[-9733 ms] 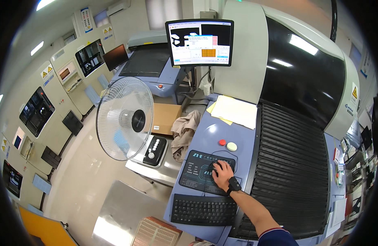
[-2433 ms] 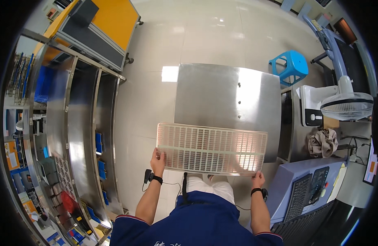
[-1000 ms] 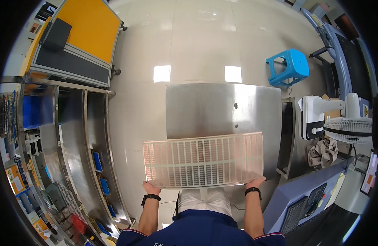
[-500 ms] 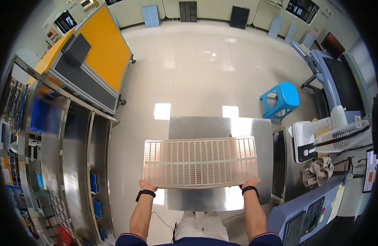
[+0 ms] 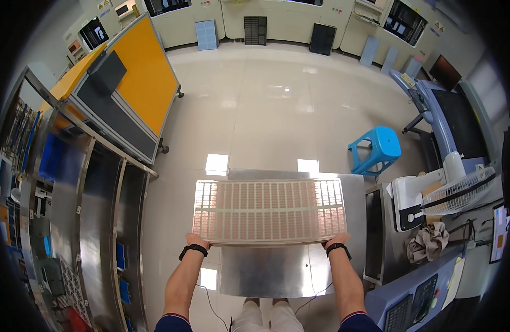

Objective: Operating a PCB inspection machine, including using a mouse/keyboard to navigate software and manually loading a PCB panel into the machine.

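Observation:
A long, flat rectangular panel (image 5: 268,210), looking like a circuit board panel, has a pale grid frame around coppery cells and a greenish strip along its middle. It spans from hand to hand over a steel tabletop (image 5: 266,274); whether its far edge touches the steel cannot be told. My left hand (image 5: 196,241) grips the near left corner, fingers partly hidden under the panel. At the near right corner my right hand (image 5: 338,239) is closed in the same way. Both wrists wear black bands, and both forearms reach forward.
A steel shelf rack (image 5: 103,221) with blue bins lines the left, beyond it a yellow-panelled wheeled cabinet (image 5: 147,72). To the right stand a blue stool (image 5: 381,146), a white fan (image 5: 459,191), a crumpled cloth (image 5: 427,242) and a console with keyboard (image 5: 399,312). Cables lie near my feet.
Both hands have carried the panel forward, away from me, with my arms more stretched. More of the steel's near part shows. The surroundings sit lower in the picture as the view has tipped up.

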The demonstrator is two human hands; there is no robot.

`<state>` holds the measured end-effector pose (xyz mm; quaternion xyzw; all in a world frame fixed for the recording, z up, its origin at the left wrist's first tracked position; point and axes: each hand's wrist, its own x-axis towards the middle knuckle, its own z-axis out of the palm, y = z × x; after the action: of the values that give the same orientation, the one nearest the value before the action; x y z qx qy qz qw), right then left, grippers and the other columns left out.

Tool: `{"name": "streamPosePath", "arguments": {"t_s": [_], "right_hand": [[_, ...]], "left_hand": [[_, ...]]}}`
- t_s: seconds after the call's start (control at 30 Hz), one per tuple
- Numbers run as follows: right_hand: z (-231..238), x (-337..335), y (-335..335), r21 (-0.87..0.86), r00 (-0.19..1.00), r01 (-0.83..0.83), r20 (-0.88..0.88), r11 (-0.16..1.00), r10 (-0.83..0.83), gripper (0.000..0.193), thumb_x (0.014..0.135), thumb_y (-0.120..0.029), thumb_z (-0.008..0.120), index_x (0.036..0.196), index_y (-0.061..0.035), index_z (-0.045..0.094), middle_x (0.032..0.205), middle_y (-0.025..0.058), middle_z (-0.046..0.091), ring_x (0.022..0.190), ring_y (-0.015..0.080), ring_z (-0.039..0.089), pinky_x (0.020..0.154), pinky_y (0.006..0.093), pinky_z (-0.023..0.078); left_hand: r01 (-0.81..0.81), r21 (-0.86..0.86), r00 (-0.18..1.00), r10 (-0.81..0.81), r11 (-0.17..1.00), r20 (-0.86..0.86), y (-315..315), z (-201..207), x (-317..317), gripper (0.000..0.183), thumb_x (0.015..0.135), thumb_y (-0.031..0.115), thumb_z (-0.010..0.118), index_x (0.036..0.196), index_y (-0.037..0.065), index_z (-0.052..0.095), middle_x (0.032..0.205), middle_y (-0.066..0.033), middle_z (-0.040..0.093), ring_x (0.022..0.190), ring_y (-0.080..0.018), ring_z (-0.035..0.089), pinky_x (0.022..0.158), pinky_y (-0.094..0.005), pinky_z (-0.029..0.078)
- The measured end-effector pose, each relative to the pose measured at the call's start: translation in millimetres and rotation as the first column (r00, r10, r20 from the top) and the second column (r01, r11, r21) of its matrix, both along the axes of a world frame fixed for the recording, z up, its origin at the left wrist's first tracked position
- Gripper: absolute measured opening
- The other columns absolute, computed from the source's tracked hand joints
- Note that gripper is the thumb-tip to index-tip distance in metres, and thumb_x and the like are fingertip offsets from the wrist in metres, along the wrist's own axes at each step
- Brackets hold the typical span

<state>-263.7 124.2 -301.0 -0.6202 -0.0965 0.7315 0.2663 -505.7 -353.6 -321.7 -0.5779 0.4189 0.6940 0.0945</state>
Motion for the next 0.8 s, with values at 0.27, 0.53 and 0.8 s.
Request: {"name": "streamPosePath", "arguments": {"t_s": [0.27, 0.53, 0.8], "right_hand": [[15, 88, 31, 0.011, 0.951, -0.254, 0.186, 0.967, 0.248, 0.086, 0.092, -0.063, 0.05, 0.15, -0.0034, 0.026, 0.157, 0.0265, 0.023, 0.142, 0.0457, 0.026, 0.107, 0.0607, 0.035], [162, 239, -123, 0.041, 0.787, -0.255, 0.589, 0.966, 0.183, 0.047, 0.099, -0.036, 0.053, 0.129, -0.0007, 0.047, 0.13, 0.0187, 0.05, 0.111, 0.0373, 0.058, 0.094, 0.0504, 0.048], [158, 182, -235, 0.083, 0.811, -0.378, 0.511, 0.922, 0.286, 0.04, 0.098, -0.022, 0.059, 0.13, 0.0004, 0.051, 0.121, 0.0151, 0.059, 0.102, 0.0287, 0.065, 0.085, 0.0364, 0.054]], "left_hand": [[0.318, 0.187, 0.945, -0.295, 0.93, -0.139, -23, 1, 3, 0.056, 0.094, 0.034, 0.028, 0.14, 0.009, 0.047, 0.145, -0.0148, 0.049, 0.13, -0.0373, 0.05, 0.106, -0.0555, 0.04], [0.217, 0.208, 0.972, -0.192, 0.954, -0.132, -7, -26, -14, 0.054, 0.094, 0.027, 0.028, 0.138, 0.004, 0.048, 0.143, -0.0165, 0.05, 0.129, -0.0377, 0.05, 0.108, -0.0518, 0.041], [0.222, 0.143, 0.961, -0.191, 0.965, -0.2, 2, -41, -27, 0.052, 0.092, 0.026, 0.031, 0.125, -0.007, 0.053, 0.131, -0.0224, 0.056, 0.117, -0.0397, 0.056, 0.103, -0.0513, 0.045]]}}
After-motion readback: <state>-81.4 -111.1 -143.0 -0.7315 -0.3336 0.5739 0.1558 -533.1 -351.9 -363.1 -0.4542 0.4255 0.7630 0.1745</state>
